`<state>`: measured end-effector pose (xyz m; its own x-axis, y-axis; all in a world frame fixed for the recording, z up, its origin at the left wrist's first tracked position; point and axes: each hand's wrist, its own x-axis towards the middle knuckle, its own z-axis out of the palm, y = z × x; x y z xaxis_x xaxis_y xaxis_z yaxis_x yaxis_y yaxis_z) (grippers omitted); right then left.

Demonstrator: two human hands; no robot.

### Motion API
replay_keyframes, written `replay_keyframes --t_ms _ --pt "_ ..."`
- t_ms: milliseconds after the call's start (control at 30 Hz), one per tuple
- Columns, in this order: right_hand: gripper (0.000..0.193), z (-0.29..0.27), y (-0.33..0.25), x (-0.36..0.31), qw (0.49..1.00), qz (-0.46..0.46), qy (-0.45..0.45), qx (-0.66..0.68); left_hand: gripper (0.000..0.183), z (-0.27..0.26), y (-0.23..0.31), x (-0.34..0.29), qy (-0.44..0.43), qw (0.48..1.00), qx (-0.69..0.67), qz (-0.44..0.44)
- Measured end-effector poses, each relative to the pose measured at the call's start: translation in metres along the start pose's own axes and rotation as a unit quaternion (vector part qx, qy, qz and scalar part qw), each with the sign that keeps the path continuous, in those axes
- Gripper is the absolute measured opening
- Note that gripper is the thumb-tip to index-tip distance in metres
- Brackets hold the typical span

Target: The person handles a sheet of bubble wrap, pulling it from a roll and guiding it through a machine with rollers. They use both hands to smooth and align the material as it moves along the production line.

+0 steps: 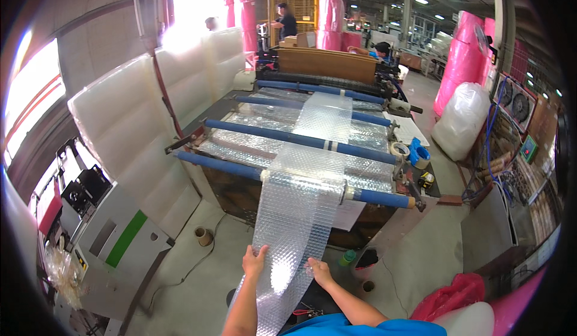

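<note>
A long strip of clear bubble wrap [297,210] runs over the blue rollers of a machine and hangs down toward me. My left hand [255,261] holds its left edge, with the thumb on top. On the opposite edge my right hand [320,272] grips the wrap, its fingers curled partly out of sight. Between my hands the sheet slants down and reflects bright light. The front blue roller [378,198] carries the strip, and a second blue roller [368,151] lies behind it.
Tape rolls [419,153] and a tape measure [426,180] lie on the machine's right end. A green-capped bottle [347,258] stands below. White wrapped panels [123,123] line the left; a grey cabinet [114,258] stands nearer. Pink rolls [461,60] stand at right. Co-workers are behind.
</note>
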<state>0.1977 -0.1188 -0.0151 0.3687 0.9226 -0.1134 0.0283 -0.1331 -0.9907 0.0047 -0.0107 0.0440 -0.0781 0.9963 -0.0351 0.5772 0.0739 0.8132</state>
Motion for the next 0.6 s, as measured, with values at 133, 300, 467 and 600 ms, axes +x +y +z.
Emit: replay_keyframes --t_ms 133,300,467,600 --pt "0.043 -0.001 -0.011 -0.004 1.000 -0.016 0.007 -0.013 0.054 0.012 -0.013 0.007 0.008 0.999 -0.030 0.027" --pt "0.044 0.004 -0.010 -0.003 0.999 0.005 0.039 -0.037 0.048 0.018 -0.014 0.008 0.028 0.997 0.033 0.061" --pt "0.047 0.002 -0.015 -0.004 0.995 -0.015 0.063 -0.078 0.048 0.025 -0.017 0.014 -0.015 0.998 0.031 0.045" --pt "0.049 0.004 -0.008 -0.002 0.995 -0.022 0.080 -0.057 0.049 0.024 -0.012 0.013 -0.025 0.999 0.032 0.021"
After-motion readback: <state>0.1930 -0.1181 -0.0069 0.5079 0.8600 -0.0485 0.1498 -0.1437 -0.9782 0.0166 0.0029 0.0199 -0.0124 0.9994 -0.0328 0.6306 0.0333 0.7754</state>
